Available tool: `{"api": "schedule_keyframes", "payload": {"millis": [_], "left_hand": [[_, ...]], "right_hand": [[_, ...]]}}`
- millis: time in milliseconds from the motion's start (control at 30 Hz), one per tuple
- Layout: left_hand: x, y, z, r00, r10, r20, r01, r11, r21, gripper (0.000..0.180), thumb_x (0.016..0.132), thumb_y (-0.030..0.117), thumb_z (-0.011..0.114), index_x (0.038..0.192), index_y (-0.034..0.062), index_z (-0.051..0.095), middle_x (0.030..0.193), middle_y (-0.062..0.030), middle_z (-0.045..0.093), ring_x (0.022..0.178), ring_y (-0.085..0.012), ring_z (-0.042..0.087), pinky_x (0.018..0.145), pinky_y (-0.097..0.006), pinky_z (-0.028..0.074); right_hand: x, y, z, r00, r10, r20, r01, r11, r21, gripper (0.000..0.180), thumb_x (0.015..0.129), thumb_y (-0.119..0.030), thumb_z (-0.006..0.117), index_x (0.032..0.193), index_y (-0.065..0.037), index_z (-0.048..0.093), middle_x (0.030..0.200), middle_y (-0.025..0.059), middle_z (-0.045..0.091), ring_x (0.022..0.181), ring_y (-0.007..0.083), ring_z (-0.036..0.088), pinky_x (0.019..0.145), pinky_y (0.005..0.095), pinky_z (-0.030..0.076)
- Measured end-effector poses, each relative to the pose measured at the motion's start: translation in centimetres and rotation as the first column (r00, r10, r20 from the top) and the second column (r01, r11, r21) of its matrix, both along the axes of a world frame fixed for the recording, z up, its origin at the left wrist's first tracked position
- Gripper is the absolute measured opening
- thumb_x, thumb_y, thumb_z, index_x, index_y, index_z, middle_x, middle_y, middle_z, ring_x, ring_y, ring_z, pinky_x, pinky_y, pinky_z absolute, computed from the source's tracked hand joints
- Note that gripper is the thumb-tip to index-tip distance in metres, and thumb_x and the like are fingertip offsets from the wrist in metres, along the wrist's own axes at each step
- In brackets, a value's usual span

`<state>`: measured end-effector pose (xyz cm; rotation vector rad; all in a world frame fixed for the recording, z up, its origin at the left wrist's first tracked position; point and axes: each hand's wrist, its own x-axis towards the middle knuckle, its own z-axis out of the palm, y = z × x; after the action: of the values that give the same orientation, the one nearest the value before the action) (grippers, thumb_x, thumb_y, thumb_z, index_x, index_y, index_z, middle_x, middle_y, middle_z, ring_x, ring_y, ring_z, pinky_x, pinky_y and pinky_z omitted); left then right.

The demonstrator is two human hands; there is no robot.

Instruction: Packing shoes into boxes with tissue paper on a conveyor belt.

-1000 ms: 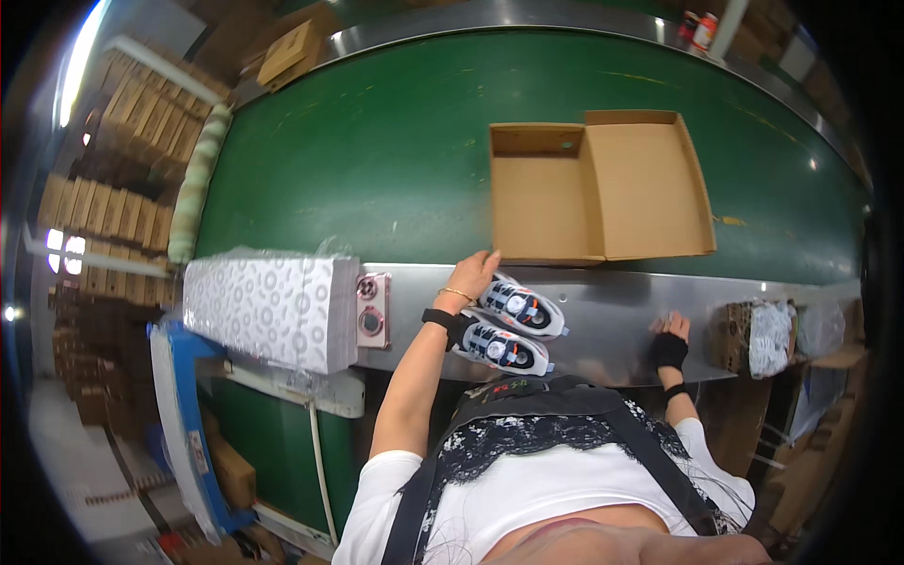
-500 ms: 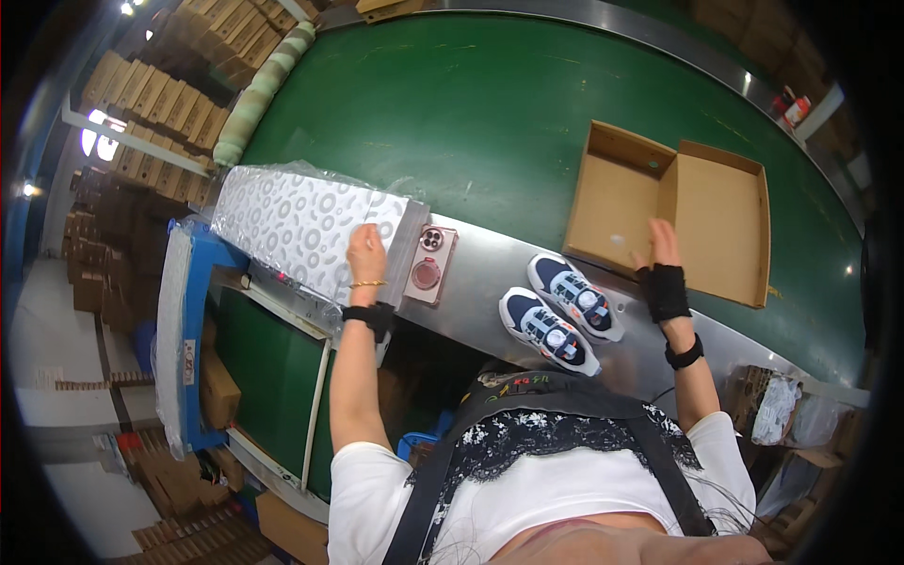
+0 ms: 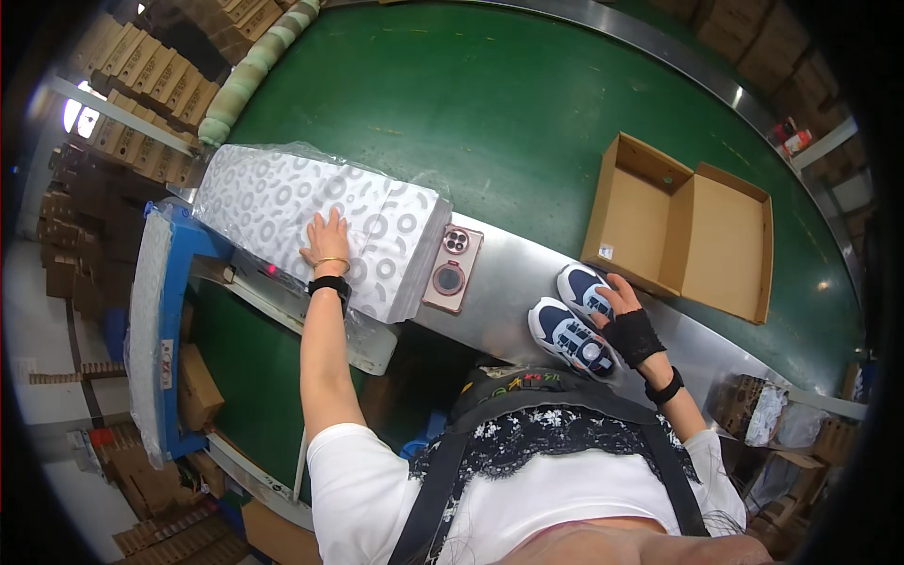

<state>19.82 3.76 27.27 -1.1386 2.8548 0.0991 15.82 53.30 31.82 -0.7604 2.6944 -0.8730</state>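
My left hand (image 3: 328,237) lies flat with fingers spread on a stack of white wrapping paper (image 3: 381,221) printed with grey rings and dashes, partly inside clear plastic. Two white and navy sneakers (image 3: 568,331) stand side by side on the metal edge in front of me. Over the farther sneaker (image 3: 576,285) is my right hand (image 3: 621,299), its thumb and fingers closed around the rear part, which they partly hide. An open brown shoebox (image 3: 640,217) with its lid folded back rests beyond that hand, on the green belt.
A phone in a pink case (image 3: 454,269) lies between the paper stack and the sneakers. The green conveyor belt (image 3: 471,104) stretches beyond. At the left are a blue frame (image 3: 171,330), a padded roll (image 3: 254,75) and stacked cartons (image 3: 155,66). Bagged items (image 3: 774,414) sit at the right.
My right hand has come down from beside the shoebox onto the farther sneaker. My left hand, curled before, is now spread flat on the paper. The whole view has shifted slightly.
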Motion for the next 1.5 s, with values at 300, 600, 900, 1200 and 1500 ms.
{"api": "schedule_keyframes", "payload": {"millis": [300,600,900,1200,1500], "left_hand": [[-1.2,-2.8,-2.1,0.987,-0.149,-0.058,0.125,0.946,-0.298,0.016,0.08,0.018,0.045,0.087,0.011,0.057,0.084,-0.0085,0.057,0.079,-0.0291,0.057,0.062,-0.043,0.047],[-5.9,-5.9,7.3,0.592,0.039,-0.805,-0.228,0.966,-0.121,0.025,0.085,0.018,0.037,0.081,-0.0038,0.05,0.079,-0.0224,0.054,0.069,-0.0369,0.054,0.064,-0.042,0.043],[-11.4,22.4,13.9,0.433,0.361,-0.826,0.692,0.453,0.561,0.013,0.086,0.015,0.043,0.087,0.0045,0.051,0.077,0.0008,0.046,0.07,-0.0073,0.043,0.062,-0.022,0.037],[-17.3,38.2,9.2,0.604,0.363,-0.71,0.724,0.122,0.678,0.017,0.088,0.018,0.042,0.088,0.0027,0.049,0.075,0.0017,0.048,0.063,-0.0048,0.044,0.054,-0.018,0.039],[-18.8,37.1,3.5,0.698,-0.653,-0.294,0.705,0.697,0.127,0.054,0.076,0.047,0.051,0.114,0.0087,0.047,0.13,-0.0227,0.024,0.12,-0.0408,0.021,0.089,-0.063,0.017]], "right_hand": [[1.2,0.0,-1.1,0.997,0.012,-0.071,-0.018,0.996,-0.089,0.037,0.066,-0.013,0.062,0.102,-0.006,0.053,0.117,0.0162,0.042,0.094,0.0325,0.052,0.081,0.0367,0.043],[0.1,3.0,-0.5,1.0,0.009,0.0,-0.009,0.979,-0.204,0.03,0.07,-0.013,0.059,0.097,-0.002,0.053,0.105,0.0179,0.049,0.095,0.0318,0.05,0.083,0.0352,0.041],[-2.6,-1.7,7.2,0.917,0.256,0.305,-0.06,0.845,-0.531,0.091,0.067,-0.033,0.069,0.133,-0.01,0.011,0.123,0.0233,0.036,0.106,0.0298,0.046,0.086,0.0398,0.039],[-7.9,4.3,4.1,0.736,-0.175,0.655,0.678,0.185,-0.712,0.065,0.074,-0.006,0.06,0.128,-0.008,0.023,0.106,0.0165,0.049,0.068,0.0129,0.052,0.063,0.0222,0.044],[-8.6,19.9,4.1,0.392,-0.915,0.097,0.416,0.082,-0.906,0.04,0.074,0.004,0.052,0.112,-0.003,0.041,0.094,0.0062,0.05,0.084,0.0128,0.05,0.077,0.0239,0.041]]}}
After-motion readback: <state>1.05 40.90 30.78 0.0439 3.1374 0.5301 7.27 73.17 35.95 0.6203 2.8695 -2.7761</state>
